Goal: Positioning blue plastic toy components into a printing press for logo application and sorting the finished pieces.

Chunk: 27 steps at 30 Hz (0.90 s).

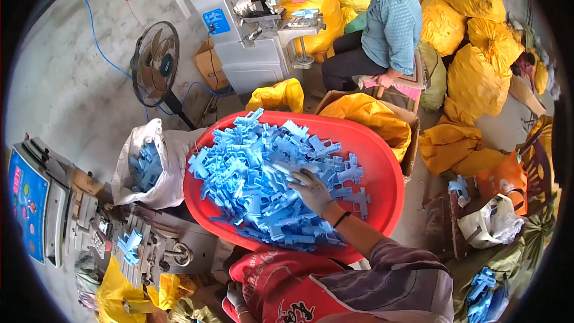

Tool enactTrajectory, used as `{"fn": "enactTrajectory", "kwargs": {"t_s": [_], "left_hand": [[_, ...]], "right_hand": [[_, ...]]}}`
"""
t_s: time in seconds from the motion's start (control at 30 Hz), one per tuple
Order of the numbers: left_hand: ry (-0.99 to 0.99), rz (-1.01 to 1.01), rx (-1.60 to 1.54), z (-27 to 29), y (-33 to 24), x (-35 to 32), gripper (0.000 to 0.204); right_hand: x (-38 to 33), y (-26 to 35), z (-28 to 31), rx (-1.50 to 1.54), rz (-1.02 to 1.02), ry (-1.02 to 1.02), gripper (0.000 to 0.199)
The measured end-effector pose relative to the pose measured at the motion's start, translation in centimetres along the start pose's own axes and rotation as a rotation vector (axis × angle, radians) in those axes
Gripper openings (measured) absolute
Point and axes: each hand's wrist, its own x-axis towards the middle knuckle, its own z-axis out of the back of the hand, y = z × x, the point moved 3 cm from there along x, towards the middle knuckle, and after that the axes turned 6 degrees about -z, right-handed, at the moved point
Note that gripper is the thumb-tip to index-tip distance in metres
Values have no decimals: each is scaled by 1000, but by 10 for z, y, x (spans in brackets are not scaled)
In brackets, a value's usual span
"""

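Observation:
A large red oval tub [382, 149] stands in front of me, heaped with light-blue plastic toy pistol pieces [239, 161]. My right hand [312, 191], in a pale glove, reaches over the right part of the heap. Its fingers are closed on a light-blue toy pistol piece [278, 174], slightly blurred, at the top of the pile. Low by my red apron [269, 281] is my left hand [235, 296], also gloved. It hangs apart from the tub, and its fingers are mostly hidden.
A white sack [173, 164] of blue pieces stands left of the tub. At lower left a machine [89, 227] carries a blue piece [130, 246]. Behind the tub are a fan [156, 63], a grey machine [251, 63], a seated person [391, 30] and yellow sacks [478, 78].

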Motion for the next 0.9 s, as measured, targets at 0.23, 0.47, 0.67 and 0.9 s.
{"fn": "enactTrajectory", "kwargs": {"t_s": [0.23,0.47,0.67,0.9], "left_hand": [[-27,27,69,-7,-6,5,20],[-30,-28,81,-12,-14,13,21],[-23,25,102,-14,-26,16,23],[43,46,126,-20,-15,12,23]], "right_hand": [[0,50,-40,-65,135,214,60],[-43,66,-99,-102,193,358,56],[-49,48,-110,-35,237,302,34],[-52,45,-116,-78,238,332,26]]}}
